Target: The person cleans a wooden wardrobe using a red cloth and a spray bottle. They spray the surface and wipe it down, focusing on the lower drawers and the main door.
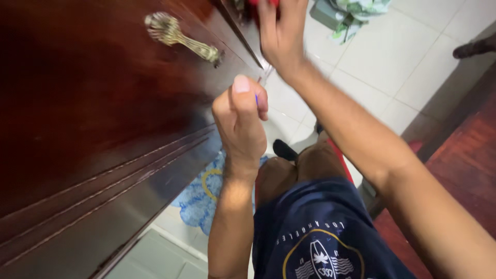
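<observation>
Both hands work at the dark glossy wooden door: left hand fisted around something thin and blue, right hand reaching past its edge, grip hidden.

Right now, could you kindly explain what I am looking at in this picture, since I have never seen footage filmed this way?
There is no machine here: a camera worn on a person's head looks down at their own two bare hands, so you also see their lap in dark blue printed shorts. On the left stands a dark red wooden cabinet door with an ornate brass handle. The left hand is closed in a fist beside the door, pinching something small and blue that is too tiny to identify. The right hand reaches up to something red at the top edge, mostly cut off. Below is a white tiled floor with a blue patterned cloth.
</observation>
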